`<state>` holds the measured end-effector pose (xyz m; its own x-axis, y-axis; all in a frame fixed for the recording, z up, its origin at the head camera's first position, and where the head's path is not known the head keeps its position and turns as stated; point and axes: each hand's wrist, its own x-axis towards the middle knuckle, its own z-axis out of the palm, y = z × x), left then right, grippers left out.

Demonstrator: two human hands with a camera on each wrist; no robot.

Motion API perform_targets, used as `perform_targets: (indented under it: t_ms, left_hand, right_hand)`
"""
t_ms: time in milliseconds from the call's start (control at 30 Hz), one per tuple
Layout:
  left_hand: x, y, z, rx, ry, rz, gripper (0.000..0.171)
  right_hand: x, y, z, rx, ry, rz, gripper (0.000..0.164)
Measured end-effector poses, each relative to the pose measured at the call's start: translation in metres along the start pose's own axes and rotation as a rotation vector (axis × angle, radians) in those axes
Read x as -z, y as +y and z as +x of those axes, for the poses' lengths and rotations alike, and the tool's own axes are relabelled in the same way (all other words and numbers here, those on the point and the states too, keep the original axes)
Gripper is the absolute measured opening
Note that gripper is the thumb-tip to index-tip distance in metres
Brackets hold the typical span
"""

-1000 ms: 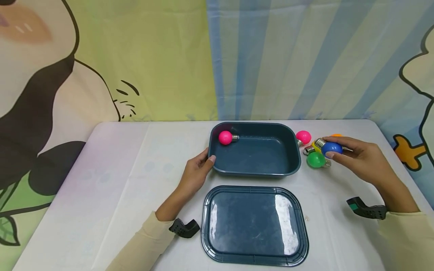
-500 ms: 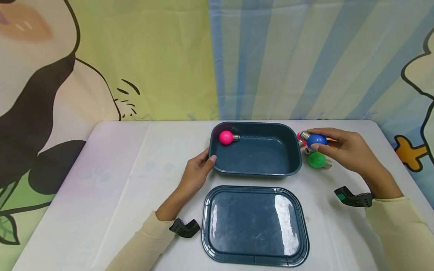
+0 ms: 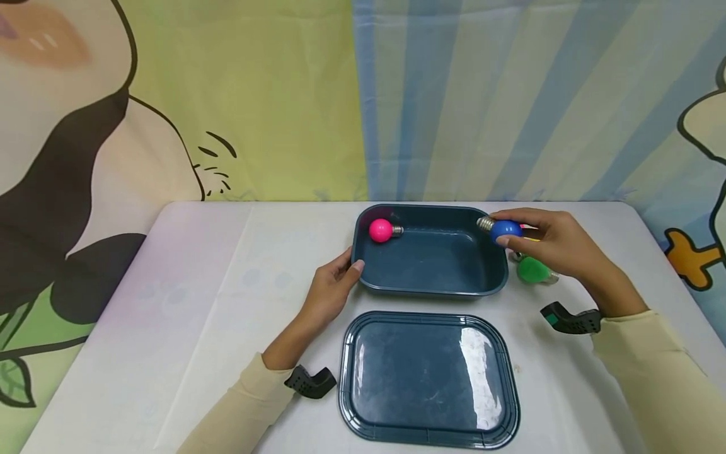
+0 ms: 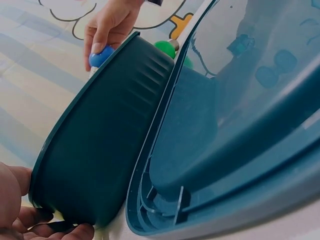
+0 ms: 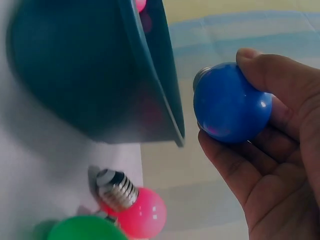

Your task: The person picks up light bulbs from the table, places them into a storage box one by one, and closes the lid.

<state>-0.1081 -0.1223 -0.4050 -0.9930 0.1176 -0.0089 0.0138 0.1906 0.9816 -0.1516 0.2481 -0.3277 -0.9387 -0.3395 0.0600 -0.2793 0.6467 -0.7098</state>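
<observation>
A blue light bulb (image 3: 505, 231) is pinched between the thumb and fingers of my right hand (image 3: 558, 243), held at the right rim of the dark teal box (image 3: 431, 258). The right wrist view shows this blue bulb (image 5: 230, 102) above the height of the box rim, its metal base turned toward the box. At the left end of the box, my left hand (image 3: 329, 290) grips the wall, thumb on the rim and fingers outside. Inside the box, near its left end, lies a pink bulb (image 3: 381, 231).
Right of the box, a green bulb (image 3: 533, 270) and another pink bulb (image 5: 145, 214) lie on the white table (image 3: 227, 353); the right hand partly hides that group. A dark teal lid (image 3: 425, 378) lies in front of the box. A printed curtain (image 3: 272, 101) hangs behind.
My right hand has carried the blue bulb leftward, from above the loose bulbs to the box's right rim. My left hand has kept its grip on the box.
</observation>
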Motion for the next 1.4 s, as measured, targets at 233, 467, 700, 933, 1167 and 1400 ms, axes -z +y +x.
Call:
perform_targets:
  t_ms: [233, 467, 700, 933, 1167, 1400]
  left_hand:
    - [0.0, 0.002, -0.001, -0.008, 0.0, 0.003, 0.056]
    - [0.0, 0.008, -0.001, -0.008, -0.022, -0.029, 0.051]
    - [-0.001, 0.039, -0.013, -0.009, -0.037, -0.002, 0.049]
    - [-0.002, 0.038, -0.012, -0.011, -0.049, -0.027, 0.049]
    - [-0.003, 0.039, -0.012, -0.033, -0.059, -0.033, 0.049]
    - [-0.004, 0.035, -0.009, -0.047, -0.066, -0.023, 0.049]
  right_hand:
    - [-0.003, -0.011, 0.015, -0.004, -0.048, -0.028, 0.042]
    - [-0.004, -0.018, 0.03, -0.013, -0.12, -0.014, 0.041]
    - [-0.01, -0.02, 0.044, 0.002, -0.174, -0.029, 0.039]
    - [-0.017, -0.018, 0.057, 0.015, -0.234, -0.104, 0.039]
    - [-0.021, -0.021, 0.068, 0.055, -0.274, -0.098, 0.038]
    - [-0.028, -0.022, 0.077, 0.052, -0.299, -0.059, 0.038]
